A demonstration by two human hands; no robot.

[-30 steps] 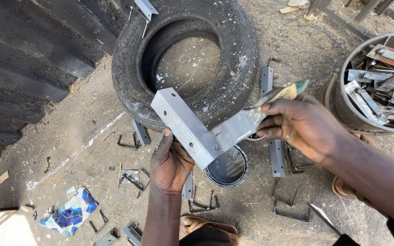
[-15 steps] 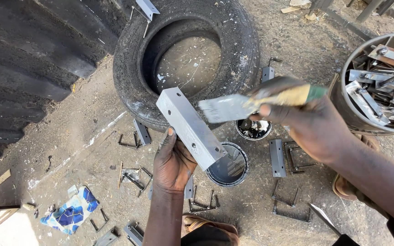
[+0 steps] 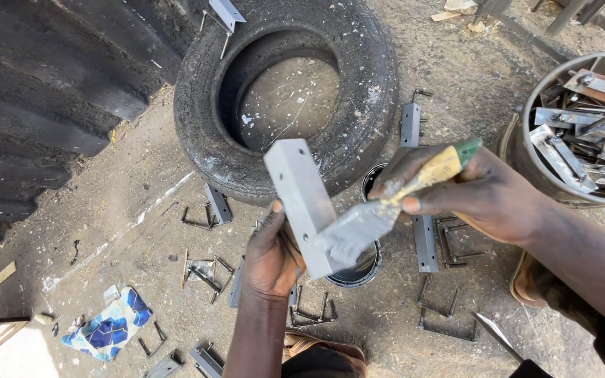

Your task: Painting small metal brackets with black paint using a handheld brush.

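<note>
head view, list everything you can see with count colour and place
metal bracket: one, grey, centre, held
paintbrush: one, grey bristles, pale handle, touching bracket
paint tin: one, dark, under brush
tyre: one, black, top centre
bucket of metal parts: one, grey, right edge
loose brackets: several, grey, scattered on dirt
plastic wrapper: one, blue and white, lower left
corrugated sheet: one, dark, left
left hand: holds bracket
right hand: holds paintbrush
</note>
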